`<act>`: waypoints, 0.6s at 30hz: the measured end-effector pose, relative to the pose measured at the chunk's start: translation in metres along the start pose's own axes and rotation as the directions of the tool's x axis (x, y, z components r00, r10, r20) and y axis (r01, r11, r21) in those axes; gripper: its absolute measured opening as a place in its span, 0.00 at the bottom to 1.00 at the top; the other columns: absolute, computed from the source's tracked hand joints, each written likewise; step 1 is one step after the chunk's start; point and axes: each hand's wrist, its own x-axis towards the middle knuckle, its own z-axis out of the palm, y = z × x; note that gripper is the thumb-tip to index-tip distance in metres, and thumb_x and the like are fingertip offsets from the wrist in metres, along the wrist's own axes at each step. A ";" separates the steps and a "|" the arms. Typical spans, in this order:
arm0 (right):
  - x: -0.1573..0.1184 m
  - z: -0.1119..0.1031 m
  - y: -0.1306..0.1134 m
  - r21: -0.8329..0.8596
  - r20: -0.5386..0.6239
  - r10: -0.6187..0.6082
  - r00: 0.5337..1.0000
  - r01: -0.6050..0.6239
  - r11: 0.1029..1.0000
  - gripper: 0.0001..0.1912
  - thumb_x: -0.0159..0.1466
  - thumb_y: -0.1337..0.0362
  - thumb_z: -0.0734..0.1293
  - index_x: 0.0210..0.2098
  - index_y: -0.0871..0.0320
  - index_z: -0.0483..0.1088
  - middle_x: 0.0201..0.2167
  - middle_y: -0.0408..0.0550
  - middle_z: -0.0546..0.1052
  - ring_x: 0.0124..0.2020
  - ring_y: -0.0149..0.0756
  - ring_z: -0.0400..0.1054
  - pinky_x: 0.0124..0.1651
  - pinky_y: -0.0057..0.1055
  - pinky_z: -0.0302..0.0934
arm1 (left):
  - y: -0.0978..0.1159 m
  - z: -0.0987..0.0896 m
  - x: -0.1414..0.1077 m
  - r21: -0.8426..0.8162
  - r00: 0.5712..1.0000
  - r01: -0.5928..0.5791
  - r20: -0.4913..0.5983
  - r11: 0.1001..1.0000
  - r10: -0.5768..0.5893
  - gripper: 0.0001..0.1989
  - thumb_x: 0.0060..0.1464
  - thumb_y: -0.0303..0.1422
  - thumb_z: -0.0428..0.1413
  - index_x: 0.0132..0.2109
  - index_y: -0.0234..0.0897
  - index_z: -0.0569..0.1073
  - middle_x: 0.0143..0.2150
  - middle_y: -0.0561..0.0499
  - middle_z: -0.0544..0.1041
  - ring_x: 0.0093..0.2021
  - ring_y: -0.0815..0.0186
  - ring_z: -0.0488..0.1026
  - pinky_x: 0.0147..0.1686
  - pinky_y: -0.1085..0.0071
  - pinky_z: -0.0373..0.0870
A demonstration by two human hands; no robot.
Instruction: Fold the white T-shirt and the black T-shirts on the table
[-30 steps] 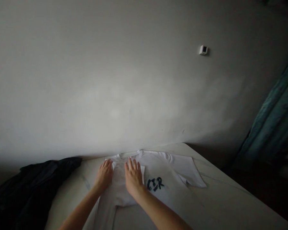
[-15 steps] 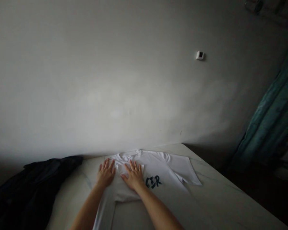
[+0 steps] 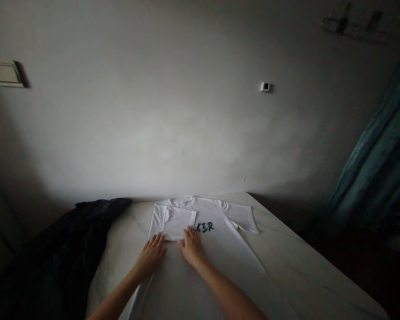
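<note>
A white T-shirt (image 3: pixel 216 262) with dark lettering on its chest lies spread on the marble-patterned table, its collar toward the wall. Its left side is folded inward, so that sleeve lies across the chest and covers part of the lettering. The right sleeve stays stretched outward. My left hand (image 3: pixel 153 250) rests flat on the folded left edge, fingers extended. Beside the lower corner of the folded sleeve, my right hand (image 3: pixel 191 245) lies on the shirt with its fingers spread. Neither hand grips the fabric. The shirt's lower part runs out of view between my forearms.
A heap of black cloth (image 3: pixel 63 249) covers the left of the table (image 3: pixel 306 266). Behind is a grey wall (image 3: pixel 173 111) with a small white device (image 3: pixel 265 87) and a framed panel (image 3: pixel 6 73). A teal curtain (image 3: pixel 370 155) hangs at right, past the table's edge.
Both hands have slid down the shirt toward me, from near the collar to the folded sleeve's lower edge. The view has shifted, bringing the framed panel in at left.
</note>
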 end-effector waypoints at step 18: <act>-0.117 -0.014 -0.067 0.164 0.037 -0.445 0.895 0.434 0.886 0.21 0.65 0.76 0.57 0.51 0.57 0.73 0.53 0.49 0.76 0.54 0.37 0.69 0.61 0.33 0.57 | 0.052 -0.014 -0.154 0.092 0.951 0.272 -0.177 0.958 -0.253 0.14 0.50 0.22 0.47 0.41 0.33 0.75 0.47 0.38 0.76 0.49 0.53 0.71 0.49 0.58 0.68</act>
